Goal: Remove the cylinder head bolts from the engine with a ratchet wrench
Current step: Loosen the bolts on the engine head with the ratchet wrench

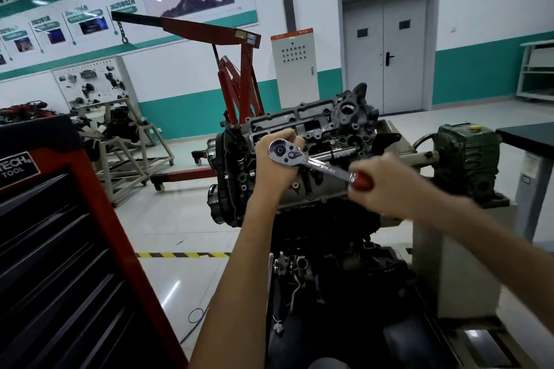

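Both of our hands are on the ratchet wrench (311,163), which lies across the top of the engine (323,126), its shiny shaft slanting down to the right. Our left hand (274,169) is curled tight under the round chrome head of the wrench, fingers wrapped round whatever sits below it; the hand hides that part, so we cannot tell which bolt the tool is on. Our right hand (379,186) is closed round the red handle (361,181) at the other end and looks blurred. Just behind the wrench shaft a short chrome bar (344,153) lies on the cylinder head, pointing to the right.

The engine sits on a stand, with a green gearbox (467,159) and its hand wheel at the right end. A dark worktop (527,135) shows its corner just beyond the gearbox. At our left stands a red and black tool cabinet (60,234) with its drawers closed. Behind the engine a red engine hoist (236,69) reaches its black boom to the left, a chain hanging from the tip. A grey double door (385,54) and a pale electrical cabinet (295,66) stand against the far wall, and a strip of yellow and black tape (183,255) crosses the floor.
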A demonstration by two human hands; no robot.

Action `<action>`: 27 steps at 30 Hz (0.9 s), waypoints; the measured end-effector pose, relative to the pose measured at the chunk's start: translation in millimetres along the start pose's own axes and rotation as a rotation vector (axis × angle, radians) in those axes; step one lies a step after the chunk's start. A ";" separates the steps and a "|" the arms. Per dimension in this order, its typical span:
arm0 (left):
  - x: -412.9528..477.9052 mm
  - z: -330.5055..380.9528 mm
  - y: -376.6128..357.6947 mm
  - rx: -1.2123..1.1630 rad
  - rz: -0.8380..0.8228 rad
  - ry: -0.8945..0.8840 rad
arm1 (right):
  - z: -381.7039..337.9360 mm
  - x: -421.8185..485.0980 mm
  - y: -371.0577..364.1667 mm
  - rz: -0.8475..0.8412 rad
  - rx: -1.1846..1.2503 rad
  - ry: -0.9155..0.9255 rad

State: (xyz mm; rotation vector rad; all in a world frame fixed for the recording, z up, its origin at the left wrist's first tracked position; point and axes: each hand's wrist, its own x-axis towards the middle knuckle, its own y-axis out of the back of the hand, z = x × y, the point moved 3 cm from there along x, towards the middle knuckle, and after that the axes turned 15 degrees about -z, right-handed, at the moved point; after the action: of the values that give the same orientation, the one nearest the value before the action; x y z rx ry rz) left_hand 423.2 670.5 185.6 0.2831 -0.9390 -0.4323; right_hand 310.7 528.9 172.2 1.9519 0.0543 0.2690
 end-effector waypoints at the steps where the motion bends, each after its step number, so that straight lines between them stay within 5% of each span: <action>1: 1.2 1.0 -0.2 0.022 -0.025 -0.010 | 3.2 2.6 18.7 0.038 -0.164 -0.013; 3: 0.7 3.0 -4.0 0.053 -0.037 -0.032 | 8.4 4.2 36.1 0.122 -0.362 -0.047; 5: -1.2 1.1 -7.0 0.026 0.022 -0.039 | 10.3 -0.8 19.9 0.121 -0.315 -0.069; 11: 0.7 -2.9 -16.6 -0.036 0.215 0.042 | -35.6 -6.8 -98.0 0.052 0.647 0.024; 13: 0.3 -1.3 -17.0 -0.015 0.214 0.049 | -50.0 -3.1 -114.0 0.019 0.801 0.080; 15: -1.0 -3.5 -14.2 -0.037 0.190 0.038 | -39.4 -2.4 -103.9 0.013 0.700 0.052; 22: 0.9 2.0 -9.9 0.034 -0.009 -0.035 | 16.9 -0.4 28.9 0.178 -0.301 -0.060; 25: 0.8 0.5 -12.4 0.007 0.082 -0.012 | 17.0 -3.7 12.3 0.190 -0.244 -0.100; 27: -0.6 -3.3 -14.2 -0.053 0.154 0.025 | 7.7 -7.9 -29.1 0.159 0.016 -0.120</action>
State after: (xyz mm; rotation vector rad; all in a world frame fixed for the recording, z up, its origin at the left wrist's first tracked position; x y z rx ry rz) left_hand 422.3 658.4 177.3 0.1667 -0.9160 -0.3111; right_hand 307.2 532.0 141.4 1.9872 -0.1780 0.2552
